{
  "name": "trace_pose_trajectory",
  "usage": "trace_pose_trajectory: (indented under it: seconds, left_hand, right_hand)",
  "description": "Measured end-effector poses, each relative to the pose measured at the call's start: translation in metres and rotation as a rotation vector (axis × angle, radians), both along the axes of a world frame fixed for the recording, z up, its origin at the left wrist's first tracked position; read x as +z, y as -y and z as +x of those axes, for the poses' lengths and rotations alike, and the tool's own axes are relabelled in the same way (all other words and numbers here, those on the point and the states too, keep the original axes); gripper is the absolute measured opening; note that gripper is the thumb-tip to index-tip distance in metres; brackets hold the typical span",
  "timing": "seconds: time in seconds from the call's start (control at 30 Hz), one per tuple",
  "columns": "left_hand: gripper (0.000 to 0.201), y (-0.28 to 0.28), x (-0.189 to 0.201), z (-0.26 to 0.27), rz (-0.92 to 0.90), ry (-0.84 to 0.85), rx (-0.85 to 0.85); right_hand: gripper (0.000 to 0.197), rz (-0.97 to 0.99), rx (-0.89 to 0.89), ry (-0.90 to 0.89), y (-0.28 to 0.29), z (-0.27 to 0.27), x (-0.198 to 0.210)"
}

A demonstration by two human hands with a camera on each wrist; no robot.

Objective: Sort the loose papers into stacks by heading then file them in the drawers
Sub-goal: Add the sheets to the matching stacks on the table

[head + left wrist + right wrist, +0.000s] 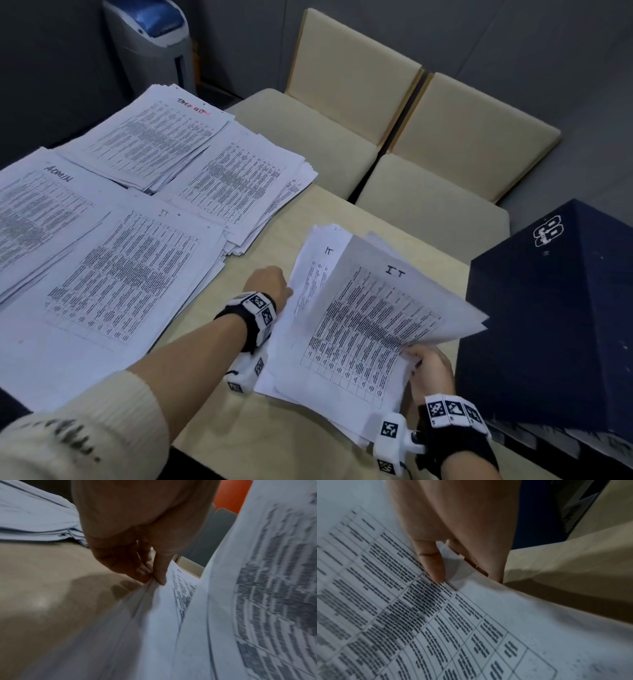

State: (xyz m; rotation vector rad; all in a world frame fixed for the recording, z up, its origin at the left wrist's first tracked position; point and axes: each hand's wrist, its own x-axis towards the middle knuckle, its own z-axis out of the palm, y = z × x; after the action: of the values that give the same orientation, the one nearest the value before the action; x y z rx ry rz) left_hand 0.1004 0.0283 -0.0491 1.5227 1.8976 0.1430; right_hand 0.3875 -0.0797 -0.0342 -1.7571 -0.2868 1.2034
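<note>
Head view: both hands, left hand [270, 282] and right hand [430, 368], pinching a fanned IT bundle [359, 325] above the table [212, 404]; loose sheets likely to slip, mixing with the sorted stacks [113, 274].

Both hands [430, 370] gripping IT papers [363, 318], sorted stacks [137, 212] beside

the table print on the held sheets [363, 329] is too small to read in the head view and smeared in both wrist views. the left hand [269, 282] has its fingers hidden behind the sheets' edge, and the right hand [432, 371] is partly covered by them. the admin stack [37, 212] is cut off by the left edge, and the dark box [555, 308] by the right.
</note>
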Motion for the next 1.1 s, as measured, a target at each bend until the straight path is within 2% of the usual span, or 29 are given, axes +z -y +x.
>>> trace_pose_trajectory:
  seconds: [0.07, 0.17, 0.23, 0.3, 0.4, 0.47, 0.53, 0.57, 0.63, 0.73, 0.77, 0.83, 0.9, 0.93, 1.0, 1.1]
  left_hand:
    - [0.015, -0.009, 0.007, -0.003, 0.027, -0.096, -0.085]
    - [0.014, -0.01, 0.02, -0.006, 0.072, -0.32, -0.234]
    - [0.013, -0.005, 0.022, -0.008, 0.227, -0.365, -0.308]
    - [0.016, 0.0, 0.02, -0.009, 0.387, -0.192, -0.338]
    - [0.02, 0.006, 0.025, -0.01, 0.411, 0.304, -0.297]
    - [0.018, 0.009, 0.031, -0.011, 0.298, 0.613, -0.233]
    - [0.025, 0.011, 0.038, -0.011, 0.09, 0.897, -0.142]
    - [0.028, 0.011, 0.042, -0.011, 0.0, 0.975, -0.117]
    - [0.035, 0.012, 0.047, -0.011, -0.126, 1.002, -0.152]
    - [0.046, 0.009, 0.04, -0.008, -0.132, 0.862, -0.112]
    - [0.042, 0.007, 0.032, -0.008, -0.066, 0.745, -0.039]
    - [0.027, 0.005, 0.019, -0.008, 0.024, 0.377, 0.033]
    - [0.049, 0.005, 0.006, -0.007, -0.045, 0.098, 0.022]
    - [0.052, 0.007, 0.005, -0.006, -0.086, 0.049, 0.012]
    - [0.042, 0.007, 0.003, -0.003, -0.094, 0.005, -0.002]
    - [0.026, 0.006, 0.002, 0.0, -0.029, -0.044, -0.01]
  right_hand:
    - [0.023, -0.003, -0.004, -0.014, -0.001, 0.001, -0.002]
    - [0.015, -0.057, -0.016, 0.036, -0.004, 0.001, -0.01]
    - [0.015, -0.063, -0.019, 0.022, -0.007, -0.002, -0.013]
    - [0.009, -0.041, 0.005, 0.01, -0.011, -0.006, -0.011]
    - [0.011, -0.011, 0.045, 0.004, -0.019, -0.013, -0.004]
    - [0.012, -0.041, 0.054, 0.02, -0.024, -0.012, -0.002]
    - [0.014, -0.055, 0.075, 0.025, -0.025, -0.009, 0.0]
    - [0.013, -0.05, 0.103, 0.035, -0.025, -0.007, 0.0]
    - [0.015, -0.047, 0.149, 0.064, -0.022, -0.005, 0.003]
    - [0.016, -0.026, 0.105, 0.034, -0.016, -0.002, 0.003]
    - [0.016, -0.013, 0.067, 0.03, -0.014, -0.003, 0.003]
    - [0.016, -0.036, 0.022, 0.05, -0.011, -0.001, -0.001]
    - [0.021, 0.004, -0.011, 0.049, -0.006, 0.004, -0.01]
    - [0.026, 0.034, -0.035, 0.038, -0.005, 0.005, -0.014]
    - [0.037, 0.053, -0.001, 0.022, -0.003, 0.012, -0.019]
    - [0.02, -0.018, -0.005, 0.101, -0.002, 0.026, -0.035]
